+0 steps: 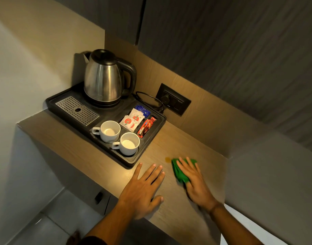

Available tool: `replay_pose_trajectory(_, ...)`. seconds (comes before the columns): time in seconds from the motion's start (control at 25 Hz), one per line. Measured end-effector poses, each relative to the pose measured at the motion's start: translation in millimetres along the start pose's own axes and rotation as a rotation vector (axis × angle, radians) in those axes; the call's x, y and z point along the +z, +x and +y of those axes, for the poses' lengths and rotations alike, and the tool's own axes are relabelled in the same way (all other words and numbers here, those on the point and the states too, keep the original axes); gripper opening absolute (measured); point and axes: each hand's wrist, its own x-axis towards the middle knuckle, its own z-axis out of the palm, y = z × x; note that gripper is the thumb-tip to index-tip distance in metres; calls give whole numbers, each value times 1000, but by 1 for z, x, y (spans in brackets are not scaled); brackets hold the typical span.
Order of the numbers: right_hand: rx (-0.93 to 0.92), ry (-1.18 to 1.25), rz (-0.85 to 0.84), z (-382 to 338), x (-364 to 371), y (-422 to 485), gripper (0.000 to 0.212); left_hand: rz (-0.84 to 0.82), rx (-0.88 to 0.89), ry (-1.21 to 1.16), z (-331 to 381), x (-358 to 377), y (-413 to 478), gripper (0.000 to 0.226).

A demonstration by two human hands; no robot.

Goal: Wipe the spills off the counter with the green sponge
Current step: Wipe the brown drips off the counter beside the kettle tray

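Observation:
The green sponge point(179, 171) lies flat on the wooden counter point(171, 206), pressed down under my right hand point(196, 184), whose fingers are spread over it. A small orange-brown spill point(168, 159) sits on the counter just left of the sponge's far corner, touching or nearly touching it. My left hand point(143, 190) rests palm down on the counter beside it, fingers apart, holding nothing. Faint wet specks glint near my left hand's fingertips.
A black tray point(132, 160) at the left holds a steel kettle point(103, 78), two white cups point(110, 130), sachets and a drip grate. A wall socket point(173, 99) with the kettle cord is behind. The counter ends at a wall on the right.

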Motion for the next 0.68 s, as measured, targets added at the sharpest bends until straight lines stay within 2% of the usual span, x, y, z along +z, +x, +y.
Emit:
replay_pose_trajectory(0.12,27,8,51,35,-11,-28,81,4,-3,-4,0,1,0,77)
replay_pose_trajectory(0.24,211,14,118,25,-13,42,86,-15,0,-2,-1,1,0,77)
replay_pose_trajectory(0.28,204,29,90,9,-10,59,87,-17,-2,3,-1,1,1,78)
replay_pose_trajectory(0.36,75,21,9,-16,-1,53,84,-22,-3,2,0,0,0,78)
replay_pose_trajectory(0.48,-41,12,-8,1,2,-16,78,-21,-6,4,1,-1,0,78)
replay_pose_trajectory(0.56,-16,15,26,24,-9,-17,76,-21,-3,11,1,-1,-1,77)
replay_pose_trajectory(0.68,139,-13,52,18,-12,57,84,-34,-2,19,0,-1,0,78)
